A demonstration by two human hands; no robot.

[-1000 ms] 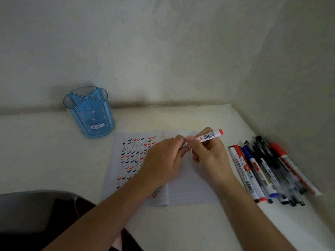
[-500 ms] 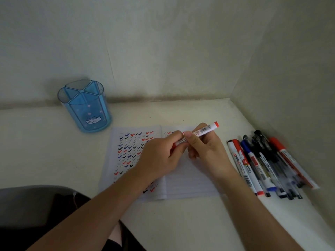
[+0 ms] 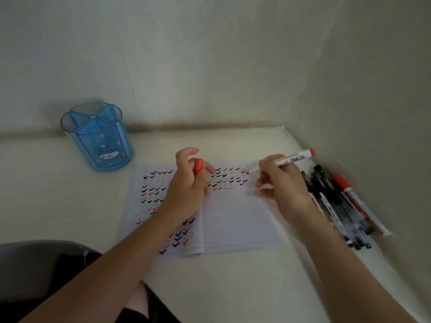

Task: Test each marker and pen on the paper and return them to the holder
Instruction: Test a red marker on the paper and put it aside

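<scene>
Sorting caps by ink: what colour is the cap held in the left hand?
Red. The cap in the left hand shows best in the head view.

The right grip (image 3: 282,183) pinches a white-barrelled marker with a red end plug (image 3: 291,158). Its red felt tip points left and down past the fingertips, at the top rows of red, blue and black tick marks (image 3: 154,190) on the lined white paper sheet (image 3: 233,224). Whether the tip touches cannot be told. Left of that grip and apart from it, the left grip (image 3: 186,190) curls round a red plastic cap (image 3: 197,166) above the sheet. Just right of the right grip, a heap of black, blue and red pens and markers (image 3: 338,206) lies on the cream counter (image 3: 233,287) along the wall. Well left of the left grip and farther back stands a translucent blue plastic holder with a cat picture (image 3: 102,145), split into wedge compartments.
</scene>
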